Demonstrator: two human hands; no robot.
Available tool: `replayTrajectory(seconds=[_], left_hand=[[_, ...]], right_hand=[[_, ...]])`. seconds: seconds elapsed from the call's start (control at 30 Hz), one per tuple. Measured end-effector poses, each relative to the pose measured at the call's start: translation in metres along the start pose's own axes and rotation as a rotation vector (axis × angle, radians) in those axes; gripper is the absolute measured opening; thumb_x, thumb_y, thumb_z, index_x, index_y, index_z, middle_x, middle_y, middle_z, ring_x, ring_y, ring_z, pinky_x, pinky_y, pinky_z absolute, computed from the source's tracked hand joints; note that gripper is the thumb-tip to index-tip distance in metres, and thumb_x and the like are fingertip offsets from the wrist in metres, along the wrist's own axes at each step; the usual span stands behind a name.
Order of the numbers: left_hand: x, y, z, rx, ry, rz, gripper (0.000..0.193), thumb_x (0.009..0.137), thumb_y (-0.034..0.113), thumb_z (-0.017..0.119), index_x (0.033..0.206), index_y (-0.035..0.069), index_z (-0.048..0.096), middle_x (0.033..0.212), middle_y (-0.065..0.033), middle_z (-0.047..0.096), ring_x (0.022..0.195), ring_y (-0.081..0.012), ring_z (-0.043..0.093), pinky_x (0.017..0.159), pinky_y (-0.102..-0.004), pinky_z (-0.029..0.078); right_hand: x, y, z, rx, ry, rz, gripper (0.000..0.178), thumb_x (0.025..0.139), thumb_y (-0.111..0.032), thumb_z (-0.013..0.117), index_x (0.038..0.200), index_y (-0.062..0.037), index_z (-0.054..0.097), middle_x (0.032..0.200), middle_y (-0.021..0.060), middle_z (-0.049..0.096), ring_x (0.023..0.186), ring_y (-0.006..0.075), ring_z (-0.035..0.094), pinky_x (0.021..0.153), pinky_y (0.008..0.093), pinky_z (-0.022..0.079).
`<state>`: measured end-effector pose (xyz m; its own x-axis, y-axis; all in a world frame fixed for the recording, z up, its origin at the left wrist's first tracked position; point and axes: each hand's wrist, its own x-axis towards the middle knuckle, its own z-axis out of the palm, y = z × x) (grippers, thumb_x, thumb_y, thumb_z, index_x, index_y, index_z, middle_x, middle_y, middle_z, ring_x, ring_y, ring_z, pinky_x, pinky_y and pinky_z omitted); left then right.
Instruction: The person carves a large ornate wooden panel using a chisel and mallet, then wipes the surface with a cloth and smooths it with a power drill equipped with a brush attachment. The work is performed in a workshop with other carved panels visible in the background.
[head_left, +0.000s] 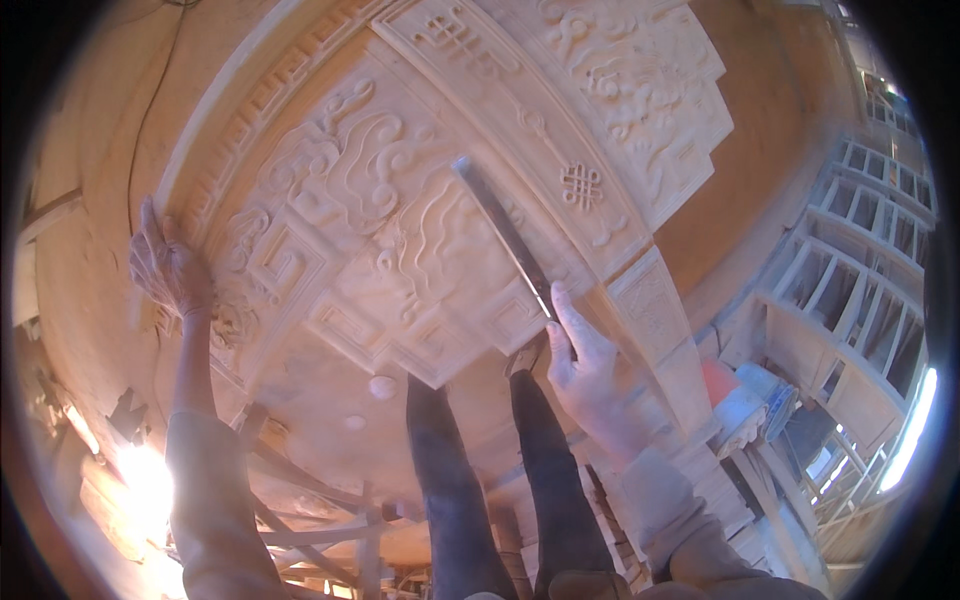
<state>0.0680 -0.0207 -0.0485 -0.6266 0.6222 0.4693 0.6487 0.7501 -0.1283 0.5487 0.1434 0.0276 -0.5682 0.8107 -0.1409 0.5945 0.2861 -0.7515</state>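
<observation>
A large pale wooden panel (300,190) carved with scrolls, waves and stepped key patterns spreads in front of me. My left hand (172,268) grips its left outer edge, fingers bent around the border. In my right hand (582,362) is a long, flat, straight metal file-like tool (505,238), held at its lower end with the thumb along it. The tool slants up and left over the carved middle, its far tip above the wave relief. Whether that tip touches the wood, I cannot tell.
Slatted wooden frames (850,250) stack up at the right. Beside them sits a blue container (765,385) near a red object (717,380). My legs (445,470) stand below the panel. At lower left a bright lamp (145,480) glares among wooden beams (315,535).
</observation>
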Motion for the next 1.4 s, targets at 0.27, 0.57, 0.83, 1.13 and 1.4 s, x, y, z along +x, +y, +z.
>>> replayTrajectory(seconds=[0.27, 0.57, 0.83, 1.13, 1.4], left_hand=[[-0.002, 0.005, -0.005, -0.076, -0.031, -0.016, 0.044, 0.107, 0.040, 0.044, 0.142, 0.016, 0.058, 0.110, -0.0120, 0.063, 0.110, -0.0338, 0.056, 0.099, -0.0493, 0.038], [0.021, -0.005, -0.025, -0.202, -0.293, 0.058, 0.035, 0.103, 0.038, 0.052, 0.116, 0.007, 0.060, 0.105, -0.0194, 0.060, 0.100, -0.0387, 0.057, 0.087, -0.0522, 0.042], [0.070, -0.031, -0.006, -0.374, -0.481, 0.386, 0.045, 0.099, 0.046, 0.057, 0.090, 0.003, 0.057, 0.068, -0.0183, 0.059, 0.068, -0.0419, 0.060, 0.061, -0.0518, 0.045], [0.074, -0.027, -0.011, -0.354, -0.641, 0.354, 0.051, 0.102, 0.051, 0.051, 0.086, 0.003, 0.054, 0.068, -0.0180, 0.060, 0.069, -0.0422, 0.060, 0.065, -0.0530, 0.044], [0.075, -0.017, -0.015, -0.436, -0.497, 0.443, 0.052, 0.104, 0.050, 0.048, 0.088, 0.001, 0.053, 0.068, -0.0185, 0.058, 0.069, -0.0433, 0.059, 0.065, -0.0541, 0.042]], right_hand=[[-0.028, -0.077, 0.074, 0.116, 0.239, 0.231, 0.044, 0.099, -0.003, 0.060, 0.143, 0.0020, 0.055, 0.110, 0.0188, 0.073, 0.085, 0.0218, 0.071, 0.072, 0.0322, 0.054], [-0.018, -0.193, 0.165, 0.139, 0.434, 0.604, 0.053, 0.099, 0.000, 0.053, 0.151, 0.0014, 0.043, 0.082, 0.0220, 0.060, 0.067, 0.0262, 0.059, 0.062, 0.0376, 0.047], [0.008, -0.197, 0.217, 0.208, 0.697, 0.536, 0.068, 0.096, 0.003, 0.058, 0.159, -0.0113, 0.037, 0.077, 0.0116, 0.061, 0.063, 0.0251, 0.060, 0.060, 0.0366, 0.048], [0.039, -0.219, 0.271, 0.327, 0.693, 0.785, 0.095, 0.073, 0.007, 0.065, 0.160, -0.0143, 0.034, 0.074, 0.0090, 0.060, 0.058, 0.0243, 0.060, 0.055, 0.0395, 0.049], [0.045, -0.239, 0.264, 0.137, 0.764, 0.827, 0.075, 0.078, 0.004, 0.061, 0.150, -0.0117, 0.048, 0.072, 0.0112, 0.060, 0.059, 0.0300, 0.059, 0.055, 0.0415, 0.046]])
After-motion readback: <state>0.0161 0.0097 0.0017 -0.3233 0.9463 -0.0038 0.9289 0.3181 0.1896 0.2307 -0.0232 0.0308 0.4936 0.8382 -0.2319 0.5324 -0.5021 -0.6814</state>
